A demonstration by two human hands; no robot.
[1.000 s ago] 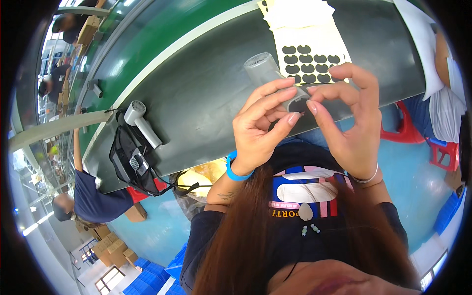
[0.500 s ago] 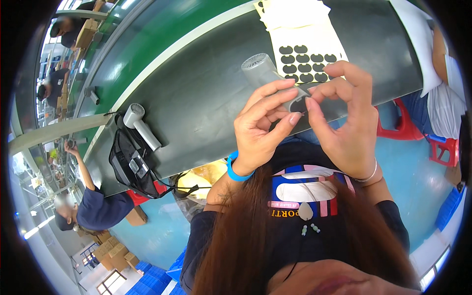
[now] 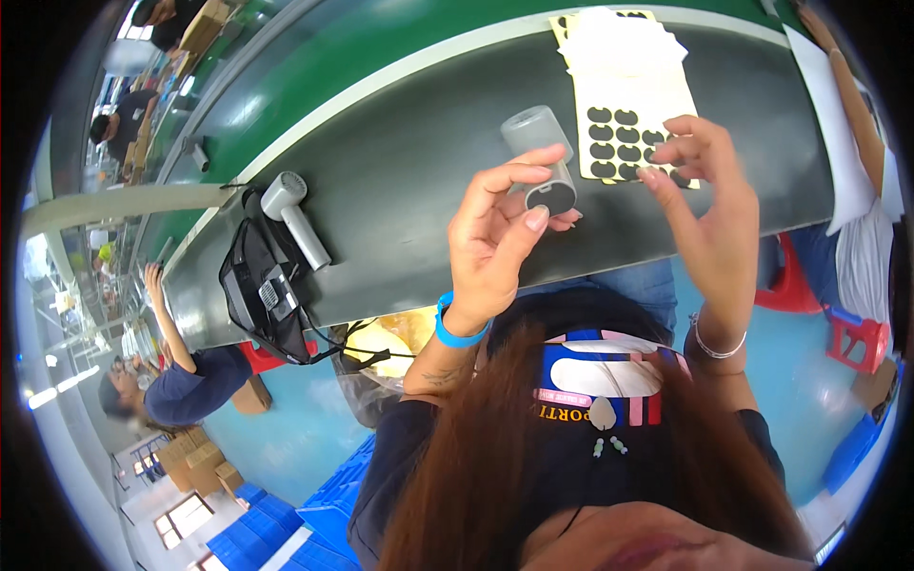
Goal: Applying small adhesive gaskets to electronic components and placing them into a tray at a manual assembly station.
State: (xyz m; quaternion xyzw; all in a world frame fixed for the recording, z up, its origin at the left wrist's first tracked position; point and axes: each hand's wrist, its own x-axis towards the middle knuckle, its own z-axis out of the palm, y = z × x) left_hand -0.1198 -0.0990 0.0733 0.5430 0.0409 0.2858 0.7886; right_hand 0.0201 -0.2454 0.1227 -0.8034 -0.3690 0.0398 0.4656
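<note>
A dryer-shaped device of matte grey plastic [image 3: 539, 133], with a cylindrical head and an oval-ended handle, is in the left hand [image 3: 487, 236], above the near part of the dark, smooth workbench [image 3: 409, 195]. The head points away from the wearer; whether it touches the bench cannot be told. The left fingers bend around the handle, partly hidden, and the thumb presses near the rim of its end face, which bears a thin black oval patch [image 3: 550, 198]. The right hand [image 3: 716, 214] is apart from the device, thumb and fingers parted in a loose curve before the pale yellow backing sheet [image 3: 640, 93] with its rows of black oval stickers [image 3: 628, 134]; nothing is visibly pinched. The device is probably light and stiff, its rounded shell somewhat slippery, with the head likely the heavier end. The handle's sides, just behind the rim, appear the soundest hold, leaving the patch uncovered. The stickers are presumably thin, flexible and easily creased, best taken by an edge.
</note>
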